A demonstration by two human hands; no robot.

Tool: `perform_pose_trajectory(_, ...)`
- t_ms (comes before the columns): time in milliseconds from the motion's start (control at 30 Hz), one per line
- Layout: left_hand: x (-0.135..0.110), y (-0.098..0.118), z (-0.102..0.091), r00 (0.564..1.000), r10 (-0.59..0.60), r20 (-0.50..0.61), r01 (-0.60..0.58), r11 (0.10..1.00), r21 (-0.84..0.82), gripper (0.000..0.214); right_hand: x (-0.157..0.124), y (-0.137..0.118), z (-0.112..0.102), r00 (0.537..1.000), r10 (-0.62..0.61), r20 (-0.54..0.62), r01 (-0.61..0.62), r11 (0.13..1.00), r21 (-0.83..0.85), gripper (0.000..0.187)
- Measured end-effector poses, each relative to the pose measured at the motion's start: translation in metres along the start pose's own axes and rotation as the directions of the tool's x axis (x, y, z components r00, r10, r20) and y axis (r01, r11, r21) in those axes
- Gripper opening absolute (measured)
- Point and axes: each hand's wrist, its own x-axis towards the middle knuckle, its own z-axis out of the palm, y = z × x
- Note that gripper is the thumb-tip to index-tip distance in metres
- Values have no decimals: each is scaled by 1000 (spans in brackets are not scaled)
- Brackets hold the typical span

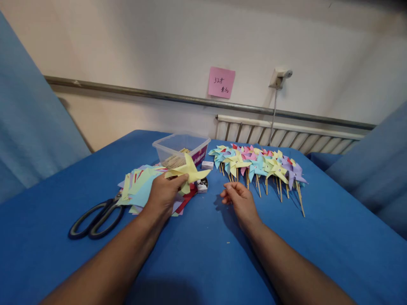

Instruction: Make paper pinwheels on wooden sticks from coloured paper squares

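Observation:
A pale yellow paper pinwheel (188, 170) is held in my left hand (163, 190), thumb on top, over a stack of coloured paper (140, 186). No stick shows on it. My right hand (240, 201) hovers above the blue cloth with thumb and fingertips pressed together; whatever may be between them is too small to make out. Just beyond the held pinwheel sit a small round dish (202, 184) with dark and shiny bits and a small white box (207, 165). To the right of these lie many finished pinwheels (256, 167) on wooden sticks, in several colours.
A clear plastic tub (163, 148) with wooden sticks (176, 159) stands at the back. Large dark-handled scissors (98, 220) lie at the left, blades under the paper. The blue-covered table (203, 262) meets a wall with a radiator (248, 131) behind it. Blue curtains (28, 106) hang on both sides.

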Motion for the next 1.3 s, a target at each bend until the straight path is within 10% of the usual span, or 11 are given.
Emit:
perform_pose_trajectory(300,10,8,-7,993,-106,-60,85,953,-290,29,9,27,0,996,-90,30,94,967,-238,21)
perform_pose_trajectory(500,7,4,-4,996,-83,-25,72,957,-280,24,38,29,18,927,-316,203,371,684,-628,16)
perform_pose_trajectory(633,7,1,-5,996,-86,11,86,962,-259,24,59,17,38,918,-281,281,383,439,-813,16)
perform_pose_trajectory(1300,9,-5,-4,993,-95,63,109,955,-276,33,58,-1,57,925,42,378,375,69,-924,28)
